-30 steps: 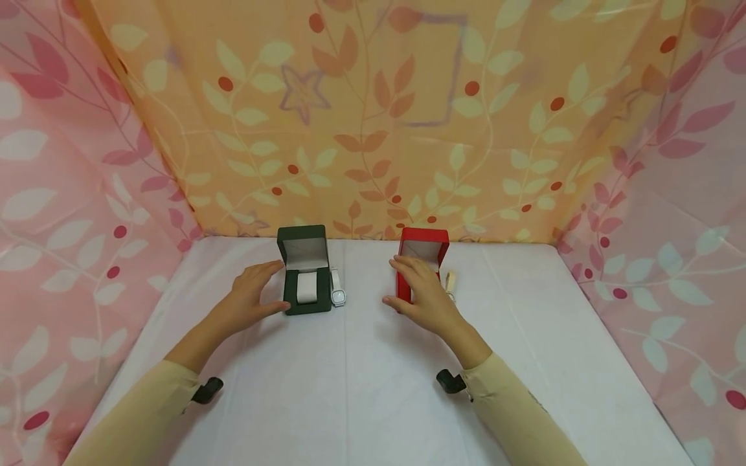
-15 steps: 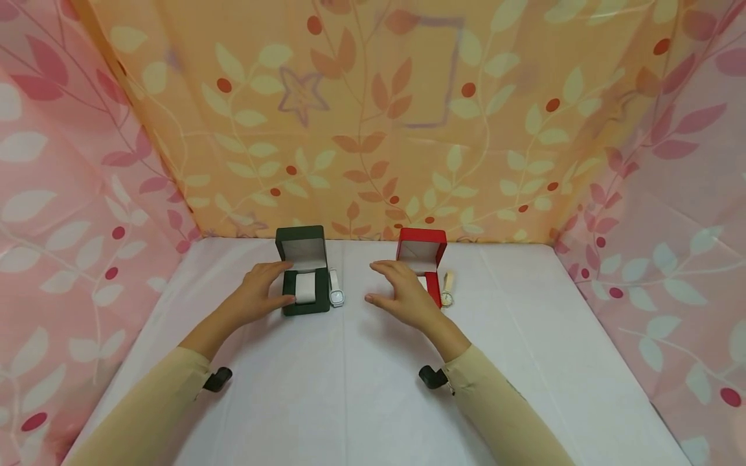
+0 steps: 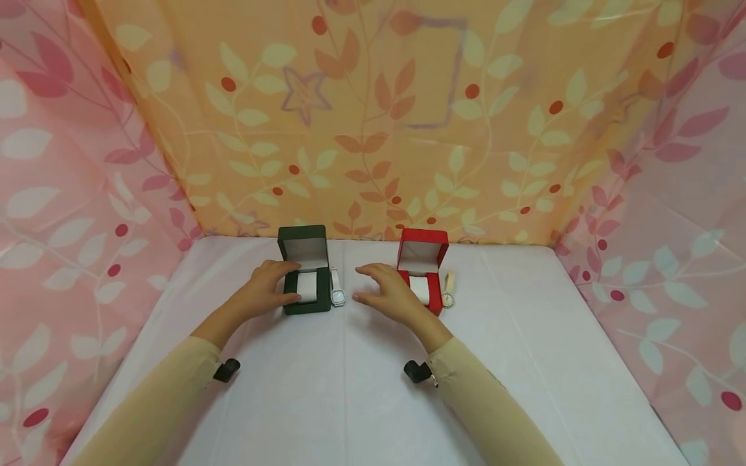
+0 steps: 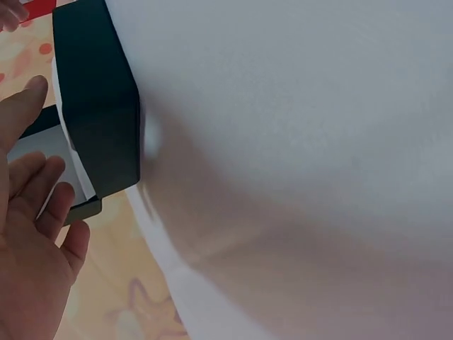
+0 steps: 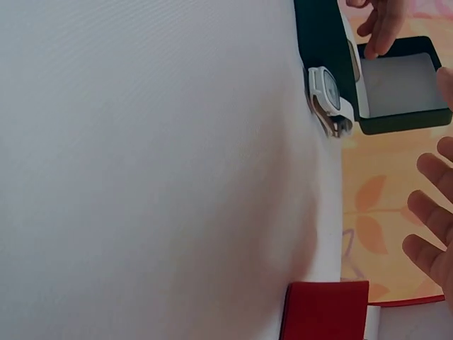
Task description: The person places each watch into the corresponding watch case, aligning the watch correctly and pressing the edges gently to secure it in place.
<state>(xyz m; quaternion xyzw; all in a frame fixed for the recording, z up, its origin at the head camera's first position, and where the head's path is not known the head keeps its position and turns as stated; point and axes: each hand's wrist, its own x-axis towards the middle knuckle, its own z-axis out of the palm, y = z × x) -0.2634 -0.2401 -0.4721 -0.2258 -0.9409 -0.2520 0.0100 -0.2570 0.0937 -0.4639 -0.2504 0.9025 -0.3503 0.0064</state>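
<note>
An open dark green box [image 3: 305,304] with a white cushion [image 3: 307,287] stands at the back of the white table [image 3: 350,395]. My left hand [image 3: 265,292] rests against its left side, fingers over the rim and thumb at the front corner. A white watch [image 3: 337,290] lies just right of that box. My right hand [image 3: 386,292] hovers with spread fingers between the watch and an open red box [image 3: 423,249]. In the left wrist view the fingers [image 4: 42,202] lie fairly straight beside the green box [image 4: 99,106]. The right wrist view shows the white watch [image 5: 327,99] against the green box [image 5: 396,124].
A beige watch [image 3: 447,289] lies to the right of the red box. Leaf-patterned cloth walls, orange [image 3: 373,129] at the back and pink [image 3: 70,207] at the sides, enclose the table. The white tabletop stretches toward me in front of the boxes.
My right hand has slid left off the red box into the gap between the boxes, uncovering the red box's cushion. My left hand has moved closer onto the green box.
</note>
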